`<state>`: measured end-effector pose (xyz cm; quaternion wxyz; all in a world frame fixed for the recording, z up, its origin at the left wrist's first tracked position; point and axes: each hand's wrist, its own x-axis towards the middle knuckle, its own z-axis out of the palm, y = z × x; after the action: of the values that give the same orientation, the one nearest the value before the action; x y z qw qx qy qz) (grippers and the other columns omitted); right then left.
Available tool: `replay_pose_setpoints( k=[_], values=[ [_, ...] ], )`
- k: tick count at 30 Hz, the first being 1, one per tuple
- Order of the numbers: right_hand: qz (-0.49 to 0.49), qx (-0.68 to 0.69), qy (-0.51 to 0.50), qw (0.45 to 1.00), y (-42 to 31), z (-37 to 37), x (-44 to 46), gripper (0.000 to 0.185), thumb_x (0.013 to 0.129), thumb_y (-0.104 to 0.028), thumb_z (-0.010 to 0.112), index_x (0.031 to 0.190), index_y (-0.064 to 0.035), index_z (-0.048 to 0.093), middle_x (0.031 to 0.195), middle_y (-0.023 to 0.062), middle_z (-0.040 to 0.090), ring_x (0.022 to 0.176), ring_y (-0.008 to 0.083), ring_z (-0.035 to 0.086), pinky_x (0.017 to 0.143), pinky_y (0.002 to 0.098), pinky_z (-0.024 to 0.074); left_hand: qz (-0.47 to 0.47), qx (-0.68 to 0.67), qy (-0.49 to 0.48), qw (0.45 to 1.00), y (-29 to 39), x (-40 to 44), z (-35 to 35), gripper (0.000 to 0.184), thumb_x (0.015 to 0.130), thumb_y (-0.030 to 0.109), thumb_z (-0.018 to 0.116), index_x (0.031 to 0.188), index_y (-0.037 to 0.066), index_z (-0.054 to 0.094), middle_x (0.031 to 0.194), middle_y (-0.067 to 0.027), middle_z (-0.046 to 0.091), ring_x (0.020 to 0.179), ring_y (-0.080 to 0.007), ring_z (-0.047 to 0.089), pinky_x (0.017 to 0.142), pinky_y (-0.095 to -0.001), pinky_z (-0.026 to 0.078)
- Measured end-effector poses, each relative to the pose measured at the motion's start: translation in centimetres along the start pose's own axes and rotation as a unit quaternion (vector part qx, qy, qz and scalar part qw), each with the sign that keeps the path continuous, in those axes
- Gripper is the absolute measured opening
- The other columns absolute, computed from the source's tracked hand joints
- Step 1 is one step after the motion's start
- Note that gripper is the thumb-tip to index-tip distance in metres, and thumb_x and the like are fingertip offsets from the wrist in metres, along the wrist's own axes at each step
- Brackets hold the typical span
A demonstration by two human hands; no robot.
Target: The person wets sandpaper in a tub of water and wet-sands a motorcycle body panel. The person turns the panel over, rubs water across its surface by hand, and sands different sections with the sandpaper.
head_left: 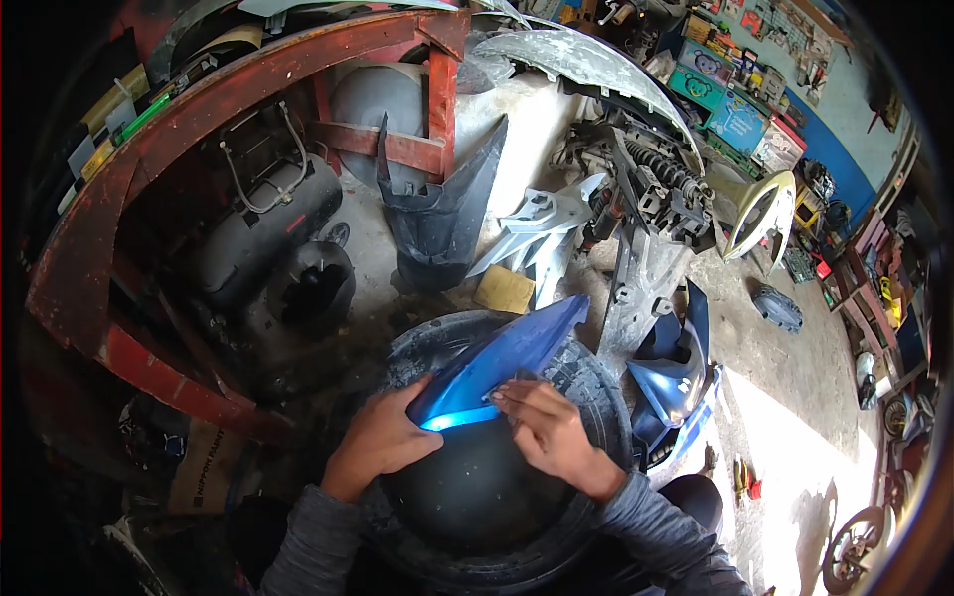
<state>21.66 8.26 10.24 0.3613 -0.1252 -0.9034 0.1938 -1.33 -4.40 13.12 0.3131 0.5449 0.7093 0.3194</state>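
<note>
A glossy blue panel point(507, 356) lies tilted over a round black tub or tyre point(596, 397) in front of me. My left hand point(383, 439) grips the panel's lower left end, with the thumb on its near edge. At the panel's near edge, right of the bright reflection, my right hand point(549, 429) has its fingers pinched together on something small and greyish that I cannot make out. Below both hands is a dark rounded surface point(477, 487). A yellow block point(505, 290) sits just beyond the tub.
A red frame point(139, 179) and a dark tank point(268, 228) stand at the left. Ahead are a black plastic part point(437, 219) and silver panels point(547, 228). Another blue part point(676, 372) lies at the right, with metal machinery point(666, 189) behind it.
</note>
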Motion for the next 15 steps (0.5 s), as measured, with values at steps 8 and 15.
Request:
replay_pose_setpoints(
  k=[8, 15],
  values=[
    [-0.017, -0.033, 0.003, 0.999, 0.6, -0.1, 0.3, 0.028, 0.077, -0.003, 0.061, 0.103, 0.0005, 0.070, 0.103, 0.0147, 0.067, 0.097, 0.0329, 0.064, 0.090, 0.0430, 0.0525, -0.031, -0.049, -0.022, 0.998, 0.1, -0.1, -0.4, 0.080, 0.066, 0.027, 0.071, 0.138, 0.000, 0.052, 0.111, -0.0296, 0.065, 0.105, -0.0384, 0.066, 0.091, -0.0376, 0.050],
    [0.002, 0.006, 0.020, 1.000, -1.4, 0.8, 0.8, 0.020, 0.078, -0.002, 0.059, 0.095, 0.0023, 0.068, 0.102, 0.0164, 0.066, 0.095, 0.0348, 0.064, 0.085, 0.0438, 0.0520, -0.037, -0.039, -0.027, 0.998, -0.5, 0.4, -0.1, 0.080, 0.067, 0.028, 0.072, 0.140, 0.000, 0.051, 0.112, -0.0280, 0.066, 0.107, -0.0371, 0.066, 0.092, -0.0373, 0.050]
  ],
)
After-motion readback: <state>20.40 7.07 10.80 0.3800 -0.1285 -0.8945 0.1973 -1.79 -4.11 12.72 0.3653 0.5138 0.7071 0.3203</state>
